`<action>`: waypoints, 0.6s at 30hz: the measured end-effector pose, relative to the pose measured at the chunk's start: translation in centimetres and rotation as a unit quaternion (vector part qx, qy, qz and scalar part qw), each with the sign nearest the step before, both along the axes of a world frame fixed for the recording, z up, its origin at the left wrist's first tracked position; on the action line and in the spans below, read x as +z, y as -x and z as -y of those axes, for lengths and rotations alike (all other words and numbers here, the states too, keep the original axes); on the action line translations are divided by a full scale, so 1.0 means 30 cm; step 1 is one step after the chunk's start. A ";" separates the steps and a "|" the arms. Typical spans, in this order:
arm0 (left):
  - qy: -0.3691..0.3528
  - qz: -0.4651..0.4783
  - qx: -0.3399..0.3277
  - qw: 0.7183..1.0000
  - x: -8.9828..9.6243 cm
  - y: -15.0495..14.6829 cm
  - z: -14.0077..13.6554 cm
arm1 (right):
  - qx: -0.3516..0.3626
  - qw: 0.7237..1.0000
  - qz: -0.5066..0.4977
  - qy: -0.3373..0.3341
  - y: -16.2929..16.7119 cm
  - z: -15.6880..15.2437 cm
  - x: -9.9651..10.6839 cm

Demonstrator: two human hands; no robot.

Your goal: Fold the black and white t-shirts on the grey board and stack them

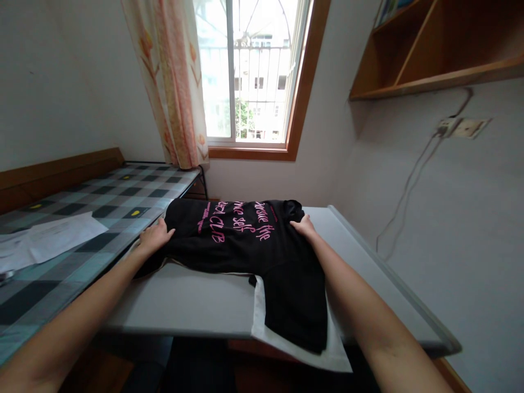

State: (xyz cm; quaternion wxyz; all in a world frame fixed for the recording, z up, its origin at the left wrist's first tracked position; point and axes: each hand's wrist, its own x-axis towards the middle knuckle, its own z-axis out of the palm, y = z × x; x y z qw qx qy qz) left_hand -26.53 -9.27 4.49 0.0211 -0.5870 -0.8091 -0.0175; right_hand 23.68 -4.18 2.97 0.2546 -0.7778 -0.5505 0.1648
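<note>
From here, the black shirt (pixel 241 251) stretches lengthwise left to right over the tabletop (pixel 204 303); the left hand (pixel 156 236) pinches its hem end, the right hand (pixel 303 225) its collar end, and a sleeve (pixel 297 305) reaches past the near edge.

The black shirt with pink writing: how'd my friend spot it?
Near the brown-framed window stands a grey table. Across it, between bare left hand and right hand, lies a black short-sleeved shirt. Pink lettering sets it apart from the white fabric underneath.
</note>
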 end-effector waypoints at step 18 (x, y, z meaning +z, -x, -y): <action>-0.097 0.139 -0.143 0.975 -0.051 -0.276 -0.034 | -0.125 0.983 0.124 0.055 -0.334 0.201 0.046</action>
